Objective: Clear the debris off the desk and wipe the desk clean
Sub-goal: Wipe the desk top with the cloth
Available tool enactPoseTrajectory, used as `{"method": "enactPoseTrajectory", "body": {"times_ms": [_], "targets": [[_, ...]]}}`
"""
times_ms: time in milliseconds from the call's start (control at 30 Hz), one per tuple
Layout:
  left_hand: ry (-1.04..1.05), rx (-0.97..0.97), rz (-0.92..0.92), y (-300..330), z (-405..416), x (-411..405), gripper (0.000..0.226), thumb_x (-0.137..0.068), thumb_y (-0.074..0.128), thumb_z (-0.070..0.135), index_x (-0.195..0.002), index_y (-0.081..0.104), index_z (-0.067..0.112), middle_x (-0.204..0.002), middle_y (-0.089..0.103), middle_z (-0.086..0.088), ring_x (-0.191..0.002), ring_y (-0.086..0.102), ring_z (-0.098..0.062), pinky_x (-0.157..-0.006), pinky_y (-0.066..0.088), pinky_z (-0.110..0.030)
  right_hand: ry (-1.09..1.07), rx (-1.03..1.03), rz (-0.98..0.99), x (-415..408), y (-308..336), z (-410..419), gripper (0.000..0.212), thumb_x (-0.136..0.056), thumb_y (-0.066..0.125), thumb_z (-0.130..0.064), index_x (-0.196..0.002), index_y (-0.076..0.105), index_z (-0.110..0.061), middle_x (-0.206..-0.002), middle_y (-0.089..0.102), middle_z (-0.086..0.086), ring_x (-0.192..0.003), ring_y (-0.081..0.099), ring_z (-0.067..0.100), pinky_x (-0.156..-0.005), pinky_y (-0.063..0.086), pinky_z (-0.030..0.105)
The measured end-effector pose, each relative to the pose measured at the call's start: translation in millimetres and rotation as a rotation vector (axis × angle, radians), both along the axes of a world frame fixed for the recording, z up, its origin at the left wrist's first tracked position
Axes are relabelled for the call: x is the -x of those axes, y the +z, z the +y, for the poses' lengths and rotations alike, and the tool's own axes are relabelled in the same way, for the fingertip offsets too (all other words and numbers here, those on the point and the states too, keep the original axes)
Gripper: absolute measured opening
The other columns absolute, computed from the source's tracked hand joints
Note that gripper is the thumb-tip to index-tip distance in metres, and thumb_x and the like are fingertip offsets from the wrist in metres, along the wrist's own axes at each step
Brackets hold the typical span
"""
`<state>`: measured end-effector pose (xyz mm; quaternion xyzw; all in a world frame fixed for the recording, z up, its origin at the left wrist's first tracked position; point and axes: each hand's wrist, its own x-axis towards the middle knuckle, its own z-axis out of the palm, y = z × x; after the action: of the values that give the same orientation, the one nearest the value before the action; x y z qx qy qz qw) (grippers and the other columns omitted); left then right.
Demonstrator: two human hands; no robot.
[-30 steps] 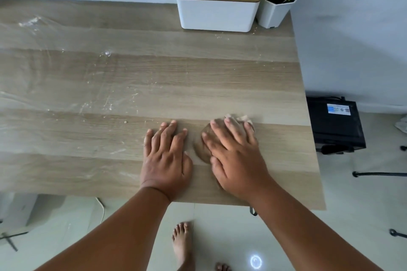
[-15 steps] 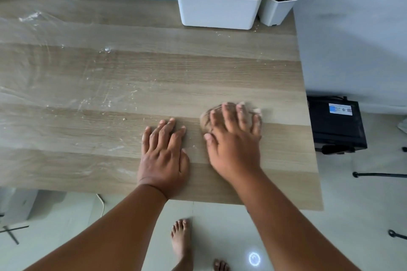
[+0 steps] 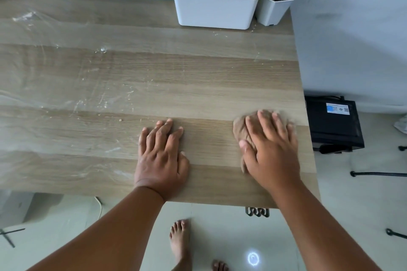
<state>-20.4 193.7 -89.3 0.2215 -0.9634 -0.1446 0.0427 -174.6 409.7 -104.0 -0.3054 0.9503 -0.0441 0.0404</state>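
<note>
A person's right hand (image 3: 269, 149) pressed a crumpled brown cloth (image 3: 241, 130) flat against the wooden desk (image 3: 198, 77), fingers straight and slightly spread, well in front of the white tissue box (image 3: 215, 10) and close to the desk's right edge. The left hand (image 3: 161, 156) lay flat on bare wood in front of the box and to the cloth's left, its grip relaxed and holding nothing. White smears and crumbs (image 3: 101, 99) streaked the surface to the box's front left, with a few specks just before it. The wiping looked far from finished. Doing it well likely called for even palm pressure, overlapping strokes carried from the clean patch into the smeared part, and gathering crumbs toward one edge rather than scattering them.
</note>
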Motion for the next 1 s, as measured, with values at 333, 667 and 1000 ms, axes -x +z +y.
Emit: {"method": "enactPoseTrajectory", "body": {"times_ms": [333, 667, 1000], "targets": [[-0.001, 0.020, -0.015, -2, 0, 0, 0.062, -0.083, 0.043, 0.035, -0.137, 0.059, 0.008, -0.152, 0.048, -0.018, -0.146, 0.038, -0.038, -0.120, 0.023, -0.060, 0.206, 0.062, -0.004, -37, -2, -70, 0.058, -0.097, 0.041, -0.047, -0.151, 0.047, -0.025, -0.168, 0.029, 0.006, -0.157, 0.016, 0.037, -0.122, 0.013, 0.063], [0.001, 0.010, -0.022, -2, -1, 0, 0.061, -0.083, 0.047, 0.033, -0.138, 0.058, 0.009, -0.153, 0.046, -0.016, -0.148, 0.034, -0.035, -0.122, 0.020, -0.058, -0.018, 0.005, 0.013, 27, 0, 7, 0.062, -0.098, 0.035, -0.051, -0.155, 0.040, -0.027, -0.168, 0.028, 0.003, -0.156, 0.021, 0.032, -0.125, 0.018, 0.056], [0.000, 0.014, -0.016, -7, -3, -1, 0.061, -0.084, 0.045, 0.036, -0.138, 0.058, 0.011, -0.154, 0.046, -0.014, -0.149, 0.034, -0.033, -0.122, 0.021, -0.059, -0.241, 0.005, -0.080, 148, 5, -147, 0.063, -0.099, 0.029, -0.049, -0.157, 0.032, -0.026, -0.171, 0.014, 0.010, -0.156, 0.008, 0.042, -0.123, 0.009, 0.065]]}}
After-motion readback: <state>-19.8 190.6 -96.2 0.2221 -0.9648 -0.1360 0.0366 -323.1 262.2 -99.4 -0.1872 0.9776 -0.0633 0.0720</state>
